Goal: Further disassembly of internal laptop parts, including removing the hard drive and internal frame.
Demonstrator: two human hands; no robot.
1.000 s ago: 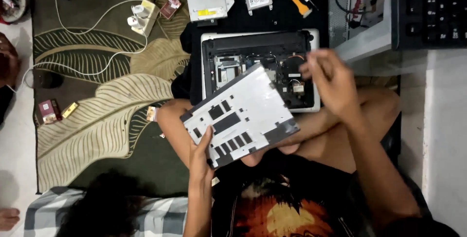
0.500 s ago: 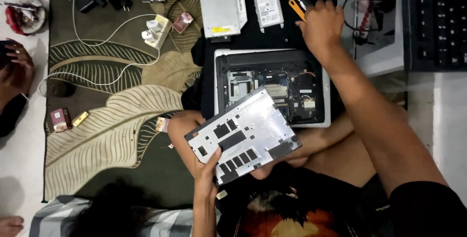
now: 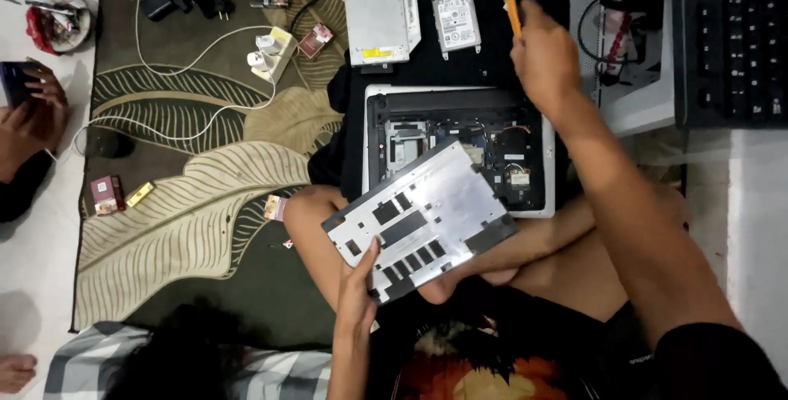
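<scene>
My left hand [image 3: 358, 283] grips the near edge of a silver laptop bottom cover [image 3: 419, 219], held tilted over my crossed legs. Beyond it lies the opened laptop [image 3: 460, 141] with its insides showing. Above the laptop's far right corner, my right hand [image 3: 543, 57] holds an orange pry tool [image 3: 511, 8] upright. A silver optical drive [image 3: 382, 27] and a hard drive [image 3: 456, 20] rest on black cloth just beyond the laptop.
A leaf-patterned rug [image 3: 189, 203] holds a white power strip [image 3: 271, 49] with cables and small boxes [image 3: 107, 195]. Another person's hands [image 3: 29, 113] hold a phone at left. A dark-haired head [image 3: 176, 359] lies at the bottom left. A black keyboard [image 3: 730, 39] sits at right.
My right hand rose from the laptop's inside to the far side and picked up the orange pry tool. The cover has stayed in my left hand.
</scene>
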